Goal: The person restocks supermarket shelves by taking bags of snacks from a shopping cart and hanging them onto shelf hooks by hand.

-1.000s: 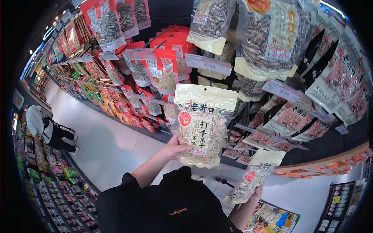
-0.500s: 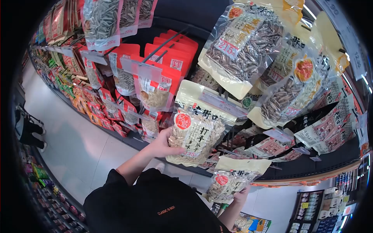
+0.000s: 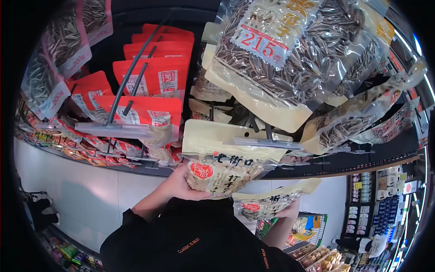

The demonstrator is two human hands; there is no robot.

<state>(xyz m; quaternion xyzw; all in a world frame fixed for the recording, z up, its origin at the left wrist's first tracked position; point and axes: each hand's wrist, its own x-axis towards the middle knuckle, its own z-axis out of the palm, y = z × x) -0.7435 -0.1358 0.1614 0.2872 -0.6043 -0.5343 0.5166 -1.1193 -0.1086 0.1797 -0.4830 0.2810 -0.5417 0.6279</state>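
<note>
My left hand [image 3: 183,185] grips the lower left side of a cream bag of seeds [image 3: 231,174] with a clear window and a red round mark. The bag's top edge is at a hook's price-tag holder [image 3: 267,143], which overlaps it; I cannot tell whether its hole is on the hook. Lower and to the right, my right hand [image 3: 288,210] is closed around the right side of a second, similar bag of seeds [image 3: 267,200], tilted back. Large hanging sunflower-seed bags [image 3: 290,50] are just above both hands.
Red seed bags [image 3: 149,75] hang on long metal hooks to the left. A shopping cart [image 3: 312,231] with goods stands below right. Shelves [image 3: 362,204] line the far right. Another person's legs [image 3: 43,211] are at the left edge of the aisle.
My view has moved closer to the rack and tilted. Both bags stay in my hands, and their tops now lean more toward the rack, showing less of their fronts.
</note>
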